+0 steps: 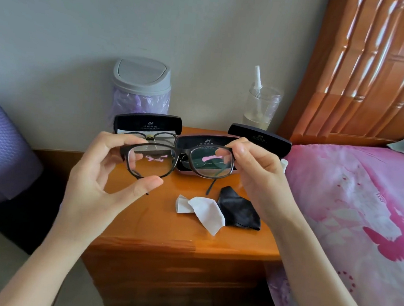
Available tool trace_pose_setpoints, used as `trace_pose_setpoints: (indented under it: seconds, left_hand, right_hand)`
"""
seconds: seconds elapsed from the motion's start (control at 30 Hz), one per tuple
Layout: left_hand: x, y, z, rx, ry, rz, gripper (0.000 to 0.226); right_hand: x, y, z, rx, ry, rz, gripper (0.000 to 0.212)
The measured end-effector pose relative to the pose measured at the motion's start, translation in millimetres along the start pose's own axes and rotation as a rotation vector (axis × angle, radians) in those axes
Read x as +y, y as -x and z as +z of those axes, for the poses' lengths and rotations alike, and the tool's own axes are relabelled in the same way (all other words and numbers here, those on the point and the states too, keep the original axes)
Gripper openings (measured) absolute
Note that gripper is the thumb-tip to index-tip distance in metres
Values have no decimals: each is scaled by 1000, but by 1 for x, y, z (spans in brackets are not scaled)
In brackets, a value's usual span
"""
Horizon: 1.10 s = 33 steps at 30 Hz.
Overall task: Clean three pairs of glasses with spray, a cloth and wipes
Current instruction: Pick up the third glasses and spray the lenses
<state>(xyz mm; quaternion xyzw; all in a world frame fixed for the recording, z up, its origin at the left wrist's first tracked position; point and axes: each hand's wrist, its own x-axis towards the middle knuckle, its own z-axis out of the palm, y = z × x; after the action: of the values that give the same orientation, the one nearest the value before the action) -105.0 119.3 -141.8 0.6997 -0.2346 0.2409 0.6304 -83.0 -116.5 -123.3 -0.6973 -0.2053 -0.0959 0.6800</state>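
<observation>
While the dark-framed glasses (176,157) hang in mid-frame above the wooden table (165,227), both hands grip them. The left hand (95,182) pinches the rim of 1 lens between thumb and forefinger, its other fingers spread apart. The right hand (255,177) has its fingers (236,143) clamped on the opposite top corner. Just below centre, a white cloth (207,210) and a black cloth (238,211) lie touching on the table. Behind the glasses stand 3 open cases; the leftmost case (147,123) holds another pair (158,137). At upper centre are a lidded bin (141,81) and, to its right, a clear cup (261,106).
</observation>
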Motion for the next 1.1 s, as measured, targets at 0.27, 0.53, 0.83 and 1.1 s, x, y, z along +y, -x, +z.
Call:
trace_pose_setpoints:
  seconds: [0.27,0.53,0.83,1.1]
  left_hand:
    - [2,1,-4,-133,-216,81,52]
    - [3,4,-4,-102,-201,89,49]
    - [2,4,-3,-44,-215,122,50]
    - [2,5,-5,-30,-243,128,50]
  right_hand:
    - [-5,7,-5,19,110,14,30]
    - [-9,14,-56,692,517,19,24]
    - [22,12,-68,389,768,509,47]
    - [8,10,-50,445,671,254,20]
